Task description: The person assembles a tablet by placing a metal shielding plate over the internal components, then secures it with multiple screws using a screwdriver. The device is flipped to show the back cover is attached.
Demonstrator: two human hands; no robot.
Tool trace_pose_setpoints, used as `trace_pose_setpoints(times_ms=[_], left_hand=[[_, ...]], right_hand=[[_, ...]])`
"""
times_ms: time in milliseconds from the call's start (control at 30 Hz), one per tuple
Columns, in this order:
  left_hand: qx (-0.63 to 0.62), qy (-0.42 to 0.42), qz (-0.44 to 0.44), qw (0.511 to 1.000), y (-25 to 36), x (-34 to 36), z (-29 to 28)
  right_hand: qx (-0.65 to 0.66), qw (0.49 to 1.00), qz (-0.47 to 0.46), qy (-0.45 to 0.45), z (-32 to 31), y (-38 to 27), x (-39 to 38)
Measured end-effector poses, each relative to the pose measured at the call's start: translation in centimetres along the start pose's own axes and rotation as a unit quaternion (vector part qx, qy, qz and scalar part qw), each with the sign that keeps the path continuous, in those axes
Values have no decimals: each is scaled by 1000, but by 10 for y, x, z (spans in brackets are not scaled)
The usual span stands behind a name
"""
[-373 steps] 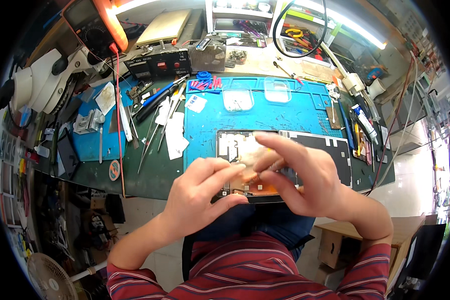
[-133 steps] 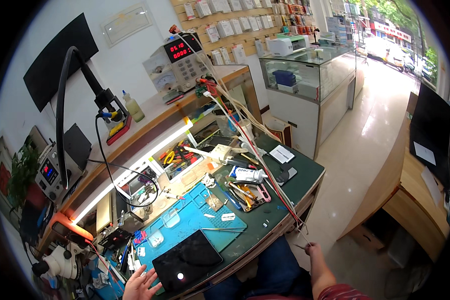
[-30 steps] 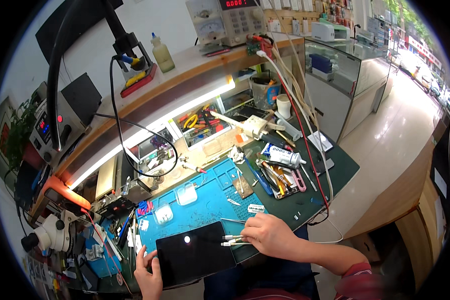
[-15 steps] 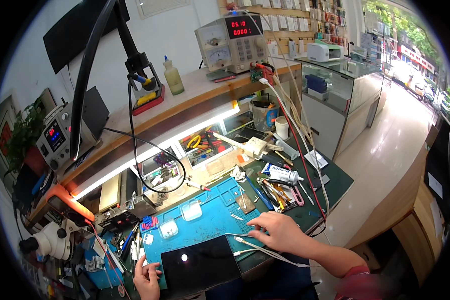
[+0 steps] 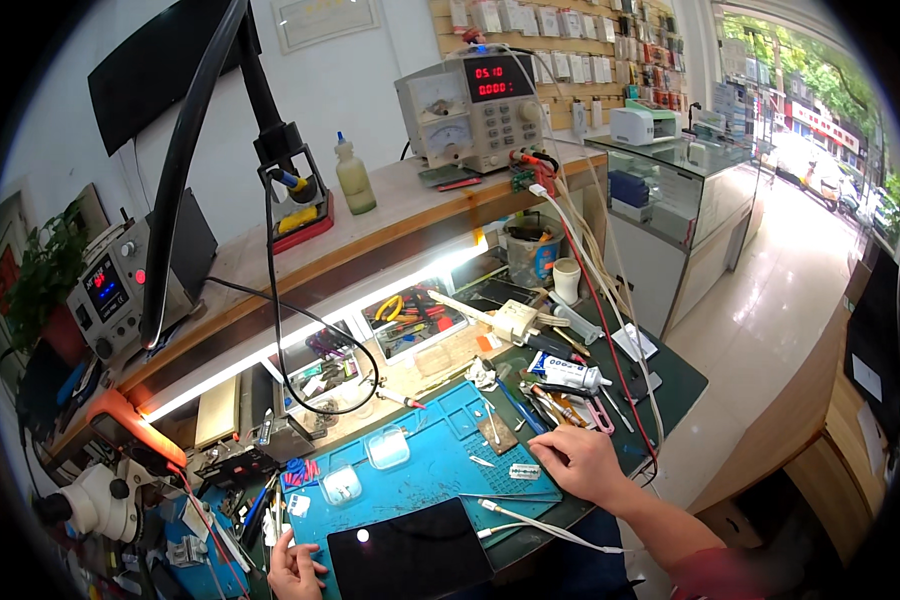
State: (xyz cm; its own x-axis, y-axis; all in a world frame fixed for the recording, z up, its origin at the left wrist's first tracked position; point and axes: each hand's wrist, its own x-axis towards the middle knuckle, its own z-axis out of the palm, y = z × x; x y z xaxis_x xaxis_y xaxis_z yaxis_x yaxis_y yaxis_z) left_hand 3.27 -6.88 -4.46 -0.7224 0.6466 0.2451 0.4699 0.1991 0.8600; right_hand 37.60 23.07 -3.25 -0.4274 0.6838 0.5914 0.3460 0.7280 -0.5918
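Note:
A dark-screened tablet [image 5: 410, 550] lies at the near edge of the blue work mat [image 5: 435, 455], with a round light reflected in its glass. Beside its left edge rests my left hand [image 5: 297, 570], fingers apart and holding nothing. My right hand [image 5: 585, 465] hovers by the mat's right edge, fingers loosely bent, with no held thing visible; its fingertips are partly hidden. Just left of it a razor blade [image 5: 525, 471] lies flat on the mat. White cables [image 5: 535, 525] run between the tablet and my right forearm. A small pale pointed piece [image 5: 481, 461] lies near the blade.
Two clear plastic boxes [image 5: 388, 448] [image 5: 341, 486] sit on the mat. Pens, tools and a glue tube [image 5: 570, 374] crowd the right. A microscope [image 5: 95, 500] and an orange meter [image 5: 135, 430] stand left. A power supply [image 5: 470, 110] is on the shelf; a black cable [image 5: 275, 330] loops down.
My right hand has moved right, and the razor blade now shows on the mat where the hand was. My left hand stays beside the tablet. The whole view has shifted slightly.

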Motion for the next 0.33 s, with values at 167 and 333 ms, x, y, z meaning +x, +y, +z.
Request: trace_pose_setpoints(times_ms=[167, 333], left_hand=[[42, 24, 33, 998, -15, -3, 3], [112, 7, 90, 990, -23, -1, 2]], right_hand=[[-20, 1000, 3, -4, 0, -6, -1], [-25, 1000, -1, -16, -1, -4, -1]])
